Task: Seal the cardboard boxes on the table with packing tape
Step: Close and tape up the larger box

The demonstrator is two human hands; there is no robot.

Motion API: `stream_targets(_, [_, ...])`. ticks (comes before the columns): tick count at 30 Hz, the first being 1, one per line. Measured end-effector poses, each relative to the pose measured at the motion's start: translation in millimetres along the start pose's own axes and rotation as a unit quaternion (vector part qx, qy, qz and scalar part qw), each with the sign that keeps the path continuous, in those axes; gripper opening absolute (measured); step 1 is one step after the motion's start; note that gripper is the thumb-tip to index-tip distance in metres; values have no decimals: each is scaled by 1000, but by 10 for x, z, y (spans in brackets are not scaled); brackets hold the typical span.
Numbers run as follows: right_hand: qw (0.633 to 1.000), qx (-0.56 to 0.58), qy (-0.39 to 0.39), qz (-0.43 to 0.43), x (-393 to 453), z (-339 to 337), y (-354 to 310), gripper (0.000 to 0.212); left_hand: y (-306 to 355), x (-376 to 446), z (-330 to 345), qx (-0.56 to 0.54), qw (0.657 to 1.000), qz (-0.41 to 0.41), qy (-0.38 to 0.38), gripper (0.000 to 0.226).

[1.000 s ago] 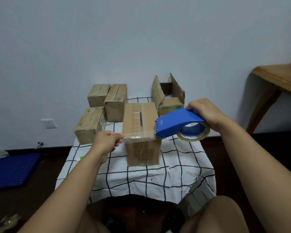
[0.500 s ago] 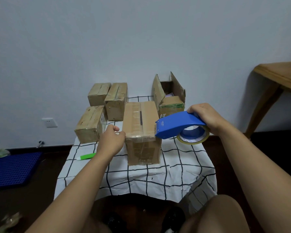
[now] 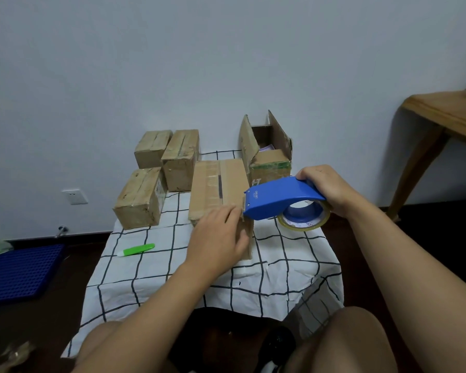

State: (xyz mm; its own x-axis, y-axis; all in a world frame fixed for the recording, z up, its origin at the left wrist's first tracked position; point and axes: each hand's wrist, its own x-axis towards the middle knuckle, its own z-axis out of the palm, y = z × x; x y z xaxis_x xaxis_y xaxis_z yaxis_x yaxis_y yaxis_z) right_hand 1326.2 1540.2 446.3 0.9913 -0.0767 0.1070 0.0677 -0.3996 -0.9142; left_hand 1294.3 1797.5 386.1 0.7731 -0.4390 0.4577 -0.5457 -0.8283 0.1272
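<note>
The left hand [image 3: 218,239] lies flat on the box [image 3: 221,189] front; the right hand [image 3: 324,188] grips the dispenser [image 3: 277,197] beside it. Rub the tape down firmly

Left hand [image 3: 219,236] covers the near face of the central box [image 3: 218,188]. Wooden side table [image 3: 445,117] cut off at right edge. Open box [image 3: 267,152] contents indistinct.

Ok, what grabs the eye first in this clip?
The blue tape dispenser, gripped by the right hand, sits at the near edge of the central cardboard box. The left hand lies flat on that box's front corner. Behind, to the right, an open box stands with flaps up.
</note>
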Motion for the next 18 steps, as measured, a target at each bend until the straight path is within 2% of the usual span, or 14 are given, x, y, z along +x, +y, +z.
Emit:
stream_targets(7, [1000, -25, -14, -12, -28, -102, 56, 35, 2, -4, 126, 61, 996, 6, 60, 39])
stream_targets(18, [1000, -18, -11, -12, -61, -260, 51, 31, 93, 15, 123, 103, 994, -15, 28, 38])
